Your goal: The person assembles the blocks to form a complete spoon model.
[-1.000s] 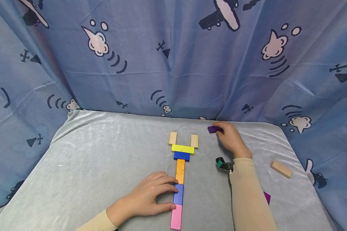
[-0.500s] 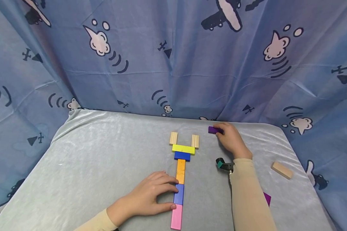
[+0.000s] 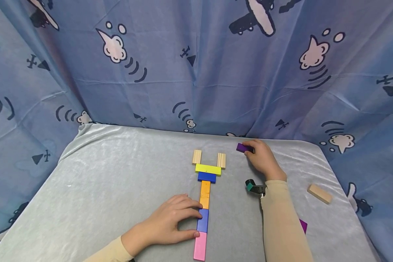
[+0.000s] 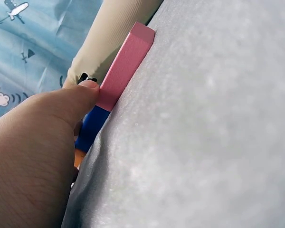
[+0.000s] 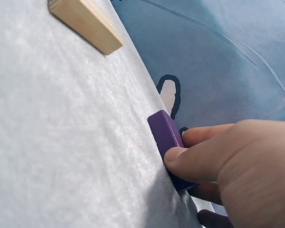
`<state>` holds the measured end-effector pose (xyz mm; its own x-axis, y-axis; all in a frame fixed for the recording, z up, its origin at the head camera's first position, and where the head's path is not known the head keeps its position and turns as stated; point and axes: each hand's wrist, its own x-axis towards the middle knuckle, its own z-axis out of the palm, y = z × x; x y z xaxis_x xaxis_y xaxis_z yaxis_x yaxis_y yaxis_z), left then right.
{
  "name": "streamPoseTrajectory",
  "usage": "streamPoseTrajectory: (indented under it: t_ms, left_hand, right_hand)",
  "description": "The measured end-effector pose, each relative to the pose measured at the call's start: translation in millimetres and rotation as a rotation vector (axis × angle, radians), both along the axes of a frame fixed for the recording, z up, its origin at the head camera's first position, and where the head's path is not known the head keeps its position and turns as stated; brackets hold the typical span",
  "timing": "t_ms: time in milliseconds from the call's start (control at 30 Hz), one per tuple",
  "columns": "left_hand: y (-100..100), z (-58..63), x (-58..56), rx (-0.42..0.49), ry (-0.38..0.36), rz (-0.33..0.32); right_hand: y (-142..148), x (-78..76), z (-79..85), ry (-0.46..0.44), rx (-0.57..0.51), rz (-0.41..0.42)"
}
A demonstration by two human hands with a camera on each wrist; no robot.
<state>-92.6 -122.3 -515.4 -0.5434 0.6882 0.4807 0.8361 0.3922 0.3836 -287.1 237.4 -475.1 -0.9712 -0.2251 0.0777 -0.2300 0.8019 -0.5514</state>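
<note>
A flat row of blocks lies on the grey table [image 3: 118, 174]: pink block [image 3: 199, 246], blue block [image 3: 202, 220], orange block [image 3: 204, 194], dark blue block [image 3: 206, 177], yellow block [image 3: 208, 169], with two wooden blocks [image 3: 196, 156] [image 3: 221, 160] at the far end. My left hand [image 3: 170, 222] rests against the row, its thumb touching the pink block [image 4: 126, 64] and fingers on the blue block [image 4: 91, 128]. My right hand [image 3: 262, 158] pinches a purple block [image 3: 243, 147] [image 5: 166, 135] at the table's far side.
A loose wooden block [image 3: 319, 193] [image 5: 85, 21] lies near the right edge. A bit of another purple piece [image 3: 302, 225] shows behind my right sleeve. Blue patterned curtain [image 3: 196, 72] surrounds the table on all sides.
</note>
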Motion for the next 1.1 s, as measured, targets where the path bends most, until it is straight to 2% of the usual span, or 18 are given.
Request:
streamPoseTrajectory:
  t_ms: [400, 733, 1100]
  left_hand:
    - [1, 2.4, 0.1, -0.009, -0.004, -0.002]
    - [0, 2.5, 0.4, -0.008, -0.01, -0.003]
    - [0, 3.2, 0.5, -0.003, -0.005, 0.0]
  right_hand:
    - [-2, 0.8, 1.6, 0.024, -0.032, 0.023]
    - [-15, 0.5, 4.3, 0.029, -0.054, 0.055]
    - [-31, 3.6, 11.5, -0.007, -0.106, 0.1]
